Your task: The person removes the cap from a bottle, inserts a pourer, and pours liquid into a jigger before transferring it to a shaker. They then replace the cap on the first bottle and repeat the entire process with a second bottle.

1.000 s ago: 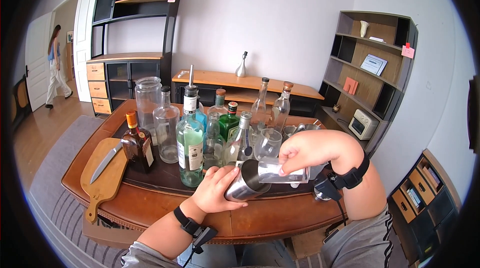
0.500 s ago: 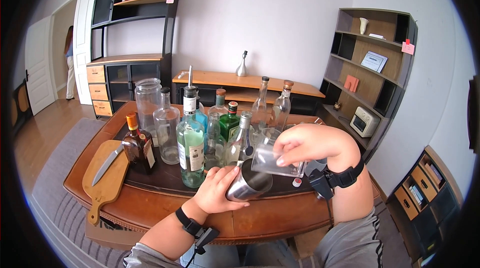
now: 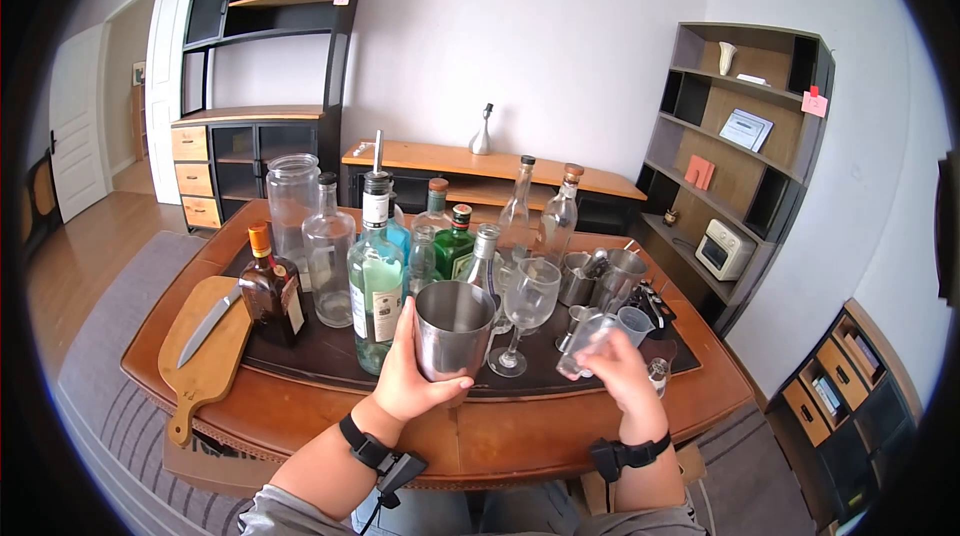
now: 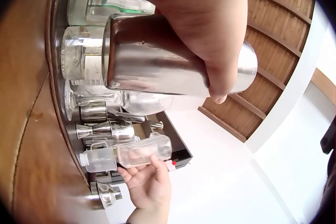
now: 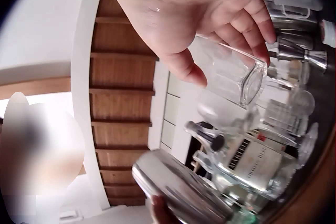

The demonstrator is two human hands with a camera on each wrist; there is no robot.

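A steel shaker tin (image 3: 455,331) is held in my left hand (image 3: 402,376), roughly upright above the front of the table, its mouth toward the head camera. The fingers wrap its far side and the thumb crosses the near side; the left wrist view shows the smooth metal wall (image 4: 152,56). My right hand (image 3: 625,374) grips a clear, thick-bottomed drinking glass (image 3: 588,344) to the right of the tin. In the right wrist view the glass (image 5: 231,74) sits between thumb and fingers. A stemmed glass (image 3: 530,298) stands between the two hands.
Several bottles crowd behind the tin, including a pale green one (image 3: 378,286) with a pourer. Jigger (image 3: 570,324), plastic cup (image 3: 632,324) and metal cups (image 3: 620,276) stand at right. A knife (image 3: 210,326) lies on a cutting board (image 3: 205,366) at left.
The glass was tipped over the tin's mouth; my right hand has carried it away to the right. The tin has swung from tilted to upright and moved slightly left. A person left the doorway.
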